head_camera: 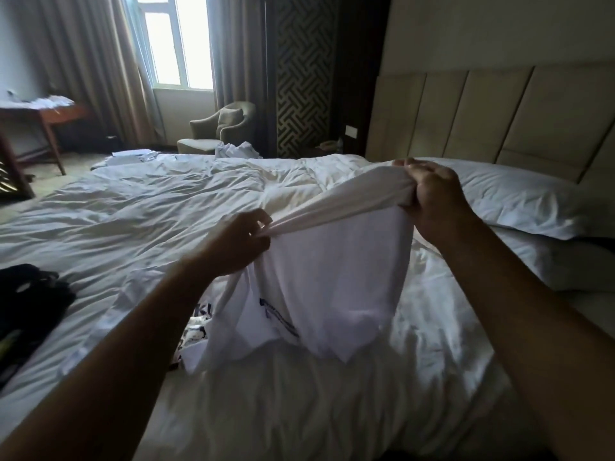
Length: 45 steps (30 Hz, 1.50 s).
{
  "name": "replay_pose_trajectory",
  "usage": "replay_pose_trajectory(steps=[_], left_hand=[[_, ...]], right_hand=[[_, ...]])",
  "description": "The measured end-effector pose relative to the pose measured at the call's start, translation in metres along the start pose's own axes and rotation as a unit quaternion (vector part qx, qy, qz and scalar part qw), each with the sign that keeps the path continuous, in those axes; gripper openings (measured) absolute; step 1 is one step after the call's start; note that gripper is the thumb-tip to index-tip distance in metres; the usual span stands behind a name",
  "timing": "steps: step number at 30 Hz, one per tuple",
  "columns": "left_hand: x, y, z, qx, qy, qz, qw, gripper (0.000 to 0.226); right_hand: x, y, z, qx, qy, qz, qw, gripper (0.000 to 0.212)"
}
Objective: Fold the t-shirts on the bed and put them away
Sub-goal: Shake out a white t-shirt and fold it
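Observation:
A white t-shirt (pixel 332 274) with a blue print hangs above the bed (pixel 149 211), stretched between both hands. My left hand (pixel 238 242) pinches its bunched edge at the lower left. My right hand (pixel 432 197) grips the other bunched end, higher and to the right. The shirt's loose lower part drapes down to the rumpled white duvet. Beneath it lies another garment (pixel 196 331) with a dark pattern, mostly hidden. More white clothes (pixel 236 149) lie crumpled at the bed's far edge.
A dark garment or bag (pixel 26 304) lies on the bed at the left. Pillows (pixel 519 197) rest against the padded headboard (pixel 499 114) on the right. An armchair (pixel 223 126), a wooden table (pixel 43 114) and a curtained window stand beyond the bed.

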State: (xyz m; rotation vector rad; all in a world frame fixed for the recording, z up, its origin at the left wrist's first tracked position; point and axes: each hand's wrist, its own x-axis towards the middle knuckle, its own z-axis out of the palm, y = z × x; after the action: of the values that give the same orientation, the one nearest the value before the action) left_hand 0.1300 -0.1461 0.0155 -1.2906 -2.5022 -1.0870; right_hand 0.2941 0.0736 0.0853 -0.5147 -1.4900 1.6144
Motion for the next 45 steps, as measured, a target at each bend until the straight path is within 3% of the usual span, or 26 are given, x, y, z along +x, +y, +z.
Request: replay_pose_trajectory(steps=[3,6,7,10,12,14,15,17,19,22,26,28,30,32,36,38,40,41,43,45], left_hand=[[-0.005,-0.009,0.007,0.031,0.009,-0.031,0.999,0.003],[-0.011,-0.005,0.012,-0.139,0.019,-0.089,0.986,0.019],[-0.009,-0.003,0.013,-0.162,0.032,-0.095,0.982,0.024],[0.003,0.023,0.007,-0.195,0.02,-0.106,0.975,0.025],[0.019,0.041,0.004,-0.201,0.008,-0.099,0.975,0.029],[0.032,0.056,0.002,-0.189,-0.007,-0.103,0.976,0.019],[0.036,0.061,0.001,-0.205,-0.025,-0.099,0.973,0.015],[0.035,0.066,-0.003,-0.245,-0.071,-0.071,0.964,0.047],[0.024,0.062,-0.002,-0.211,-0.081,-0.023,0.974,0.058],[0.007,0.048,0.016,-0.191,-0.027,0.003,0.981,0.056],[-0.022,0.025,0.054,-0.24,0.003,-0.029,0.97,0.076],[-0.041,0.012,0.086,-0.18,0.024,-0.042,0.983,0.083],[-0.054,0.005,0.115,-0.088,0.05,-0.052,0.994,0.056],[-0.057,0.003,0.125,-0.08,0.074,-0.107,0.988,0.029],[-0.052,-0.021,0.109,-0.154,0.042,-0.159,0.974,0.049],[-0.044,-0.026,0.09,-0.168,0.027,-0.142,0.975,0.05],[-0.03,-0.015,0.068,-0.2,0.038,-0.121,0.972,0.045],[-0.022,-0.006,0.058,-0.227,0.042,-0.12,0.965,0.043],[-0.004,0.012,0.039,-0.293,0.043,-0.124,0.947,0.043],[0.01,0.027,0.022,-0.31,0.024,-0.11,0.944,0.044]], right_hand=[[0.004,0.002,0.007,-0.036,0.012,-0.024,0.999,0.018],[-0.004,0.017,0.019,-0.109,-0.043,0.01,0.993,0.023],[-0.008,0.022,0.021,-0.176,-0.079,0.026,0.981,0.04],[-0.027,0.044,0.027,-0.372,-0.243,0.034,0.895,0.119],[-0.047,0.06,0.041,-0.487,-0.307,-0.012,0.818,0.133],[-0.06,0.072,0.056,-0.557,-0.254,-0.087,0.786,0.125],[-0.058,0.076,0.061,-0.554,-0.196,-0.123,0.8,0.111],[-0.048,0.078,0.063,-0.488,-0.109,-0.195,0.843,0.07],[-0.035,0.079,0.06,-0.418,-0.111,-0.233,0.871,0.031],[-0.037,0.083,0.056,-0.387,-0.149,-0.246,0.876,0.004],[-0.035,0.087,0.049,-0.324,-0.13,-0.194,0.917,0.027],[-0.029,0.082,0.047,-0.324,-0.116,-0.192,0.919,0.028],[-0.026,0.076,0.048,-0.348,-0.132,-0.212,0.904,0.026],[-0.025,0.07,0.049,-0.361,-0.138,-0.224,0.895,0.025],[0.002,0.06,0.019,-0.354,-0.033,-0.189,0.915,0.035],[0.015,0.059,0.0,-0.4,0.024,-0.16,0.902,0.034],[0.022,0.062,-0.006,-0.456,0.018,-0.106,0.883,0.017],[0.022,0.064,-0.004,-0.487,0.008,-0.079,0.87,0.02],[0.014,0.067,0.003,-0.535,-0.062,-0.055,0.841,0.06],[-0.004,0.065,0.017,-0.512,-0.2,-0.098,0.83,0.096]])
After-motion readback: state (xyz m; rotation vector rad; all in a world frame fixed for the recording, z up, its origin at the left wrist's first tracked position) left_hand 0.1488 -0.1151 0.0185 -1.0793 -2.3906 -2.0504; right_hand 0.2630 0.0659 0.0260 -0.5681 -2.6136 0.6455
